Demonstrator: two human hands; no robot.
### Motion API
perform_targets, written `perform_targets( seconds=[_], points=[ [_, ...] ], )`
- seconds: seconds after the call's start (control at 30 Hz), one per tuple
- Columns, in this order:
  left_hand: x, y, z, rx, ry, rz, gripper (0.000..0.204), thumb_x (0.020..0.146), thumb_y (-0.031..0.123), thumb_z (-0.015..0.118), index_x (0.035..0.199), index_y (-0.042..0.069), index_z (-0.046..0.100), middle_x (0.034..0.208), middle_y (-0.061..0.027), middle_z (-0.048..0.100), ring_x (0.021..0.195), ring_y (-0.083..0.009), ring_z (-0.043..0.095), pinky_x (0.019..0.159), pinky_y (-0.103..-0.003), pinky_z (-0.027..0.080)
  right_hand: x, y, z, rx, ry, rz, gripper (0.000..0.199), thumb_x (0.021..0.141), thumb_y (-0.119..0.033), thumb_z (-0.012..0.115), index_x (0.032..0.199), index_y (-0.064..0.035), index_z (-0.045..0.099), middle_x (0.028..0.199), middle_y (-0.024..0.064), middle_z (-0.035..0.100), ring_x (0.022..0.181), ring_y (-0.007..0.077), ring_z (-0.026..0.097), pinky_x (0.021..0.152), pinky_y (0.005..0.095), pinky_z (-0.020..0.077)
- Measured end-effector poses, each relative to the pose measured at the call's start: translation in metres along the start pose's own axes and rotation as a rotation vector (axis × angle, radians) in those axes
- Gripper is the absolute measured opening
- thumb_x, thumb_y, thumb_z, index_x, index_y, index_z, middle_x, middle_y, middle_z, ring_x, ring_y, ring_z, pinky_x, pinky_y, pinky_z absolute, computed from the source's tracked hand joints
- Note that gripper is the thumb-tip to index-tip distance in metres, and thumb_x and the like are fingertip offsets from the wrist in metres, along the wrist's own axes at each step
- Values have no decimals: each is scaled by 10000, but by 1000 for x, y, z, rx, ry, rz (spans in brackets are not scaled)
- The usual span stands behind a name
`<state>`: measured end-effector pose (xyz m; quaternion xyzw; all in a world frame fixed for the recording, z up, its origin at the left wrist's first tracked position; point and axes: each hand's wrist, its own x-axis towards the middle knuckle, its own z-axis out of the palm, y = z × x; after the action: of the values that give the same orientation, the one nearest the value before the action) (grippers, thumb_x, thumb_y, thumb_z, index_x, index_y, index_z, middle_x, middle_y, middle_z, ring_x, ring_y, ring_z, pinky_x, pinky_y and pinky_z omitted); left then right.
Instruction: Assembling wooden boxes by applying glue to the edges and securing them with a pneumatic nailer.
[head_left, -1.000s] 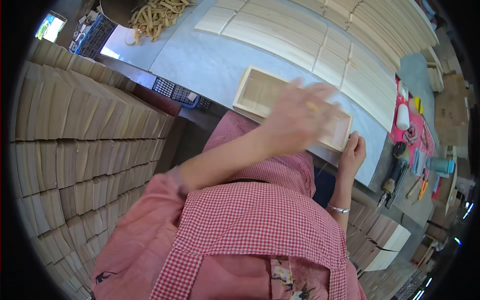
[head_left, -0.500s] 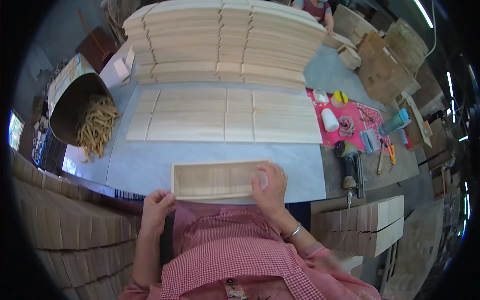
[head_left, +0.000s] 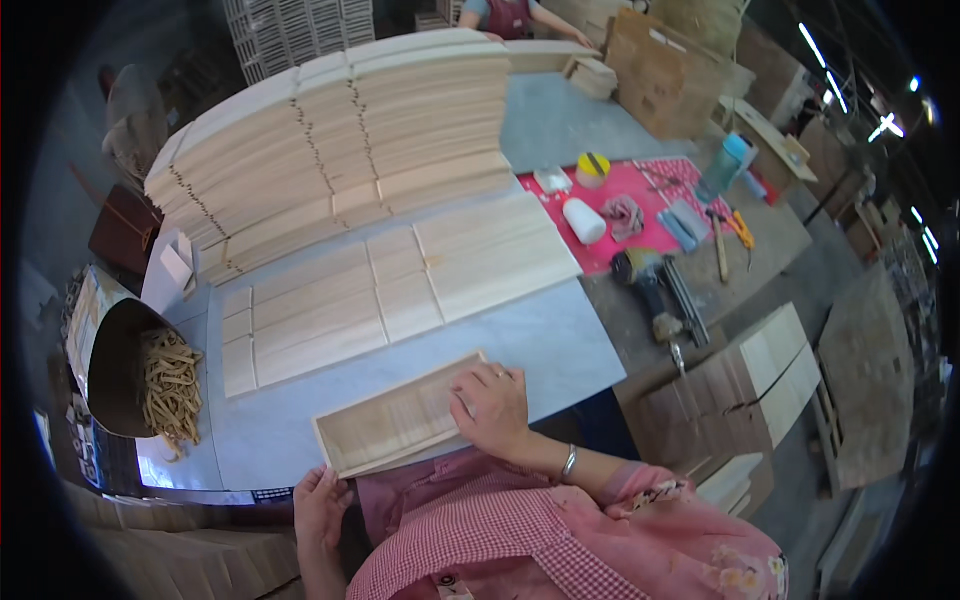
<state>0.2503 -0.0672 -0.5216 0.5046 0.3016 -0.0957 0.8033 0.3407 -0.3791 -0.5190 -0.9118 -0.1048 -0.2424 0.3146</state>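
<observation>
A shallow, open rectangular wooden box lies at a slant near the front edge of the table. My left hand is at its near left corner, thumb and fingers pinched together on the frame. Over the box's right end bends my right hand, which wears a ring and has a metal bangle at the wrist. Its fingers are curled down into the box around a small pale piece, mostly hidden beneath them. Just beyond the box, grooved light-wood boards lie flat on the table.
A tall stack of grooved boards stands behind. At left, a dark bin spills wood strips. At right are a nail gun, a hammer, a white cylinder and a blue bottle. Another person works at the back.
The whole view has swung round, so the table and box appear tilted. My right hand still bends over the box's right end, and my left stays at its near left corner.
</observation>
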Motion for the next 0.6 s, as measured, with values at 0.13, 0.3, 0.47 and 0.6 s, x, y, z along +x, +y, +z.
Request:
perform_targets(
  seconds=[0.13, 0.3, 0.47, 0.6],
  points=[
    [-3, 4, 7, 73, 3, 11, 164, 991, 139, 638, 1113, 33, 608, 846, -48, 613, 740, -111, 589, 660, -265, 498, 1, 0, 3, -16, 36, -26, 97, 790, -114, 678, 857, -134, 613, 922, 6, 608, 829, 225, 545, 858, 372, 367],
    [9, 8, 26, 200, 26, 5, 137, 1023, 187, 601, 1086, 66, 603, 844, -46, 610, 706, -93, 561, 635, -239, 472, 2, 19, 9, -37, 96, -20, 66, 820, -164, 657, 861, -133, 615, 919, 29, 609, 860, 237, 557, 873, 399, 375],
    [25, 13, -11, 146, -191, -8, 129, 1047, 210, 563, 1053, 84, 588, 803, -41, 595, 614, -78, 506, 570, -218, 431, 10, 11, 8, -51, 139, -74, 53, 835, -174, 635, 838, -128, 610, 926, 54, 608, 894, 261, 569, 880, 421, 381],
    [33, 18, -4, 134, -268, -54, 155, 1051, 229, 554, 1027, 78, 577, 739, -27, 562, 552, -74, 461, 510, -215, 381, 7, 3, 13, -8, 132, -82, 50, 845, -169, 624, 823, -127, 609, 908, 55, 606, 867, 243, 572, 871, 410, 385]
  ],
)
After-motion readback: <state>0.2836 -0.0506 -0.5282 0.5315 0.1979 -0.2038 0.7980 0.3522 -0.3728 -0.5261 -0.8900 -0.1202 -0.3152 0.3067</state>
